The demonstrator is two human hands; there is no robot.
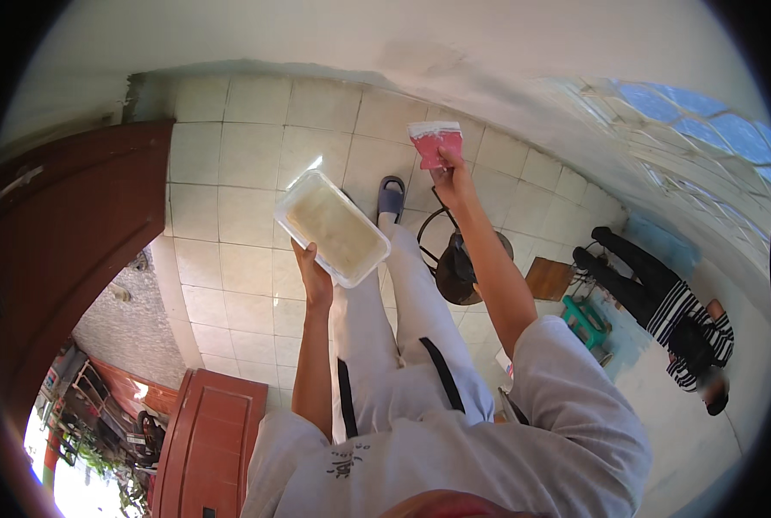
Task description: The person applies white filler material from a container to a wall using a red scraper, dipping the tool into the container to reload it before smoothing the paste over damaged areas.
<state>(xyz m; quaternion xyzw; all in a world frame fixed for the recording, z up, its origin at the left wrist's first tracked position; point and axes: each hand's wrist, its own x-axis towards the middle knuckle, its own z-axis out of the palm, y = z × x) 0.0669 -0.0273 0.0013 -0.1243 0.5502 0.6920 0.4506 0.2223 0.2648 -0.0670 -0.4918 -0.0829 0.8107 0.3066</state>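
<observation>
My left hand (315, 274) is closed on the near edge of a rectangular clear plastic container (338, 226), thumb over its rim. Pale, whitish residue covers the container's bottom. Out ahead and to the right, my right hand (451, 177) grips a pink plastic putty scraper (437, 148) by its narrower end. White paste coats the scraper's far edge. The scraper is apart from the container and shows in front of the floor near the wall.
A dark round-seated stool (465, 266) stands beside my right leg. Further right are a brown board (549, 280), a green plastic stool (586, 321) and a person in a striped top (675, 315). Reddish-brown doors (83, 207) flank a doorway at left. A grilled window (696, 129) is in the right wall.
</observation>
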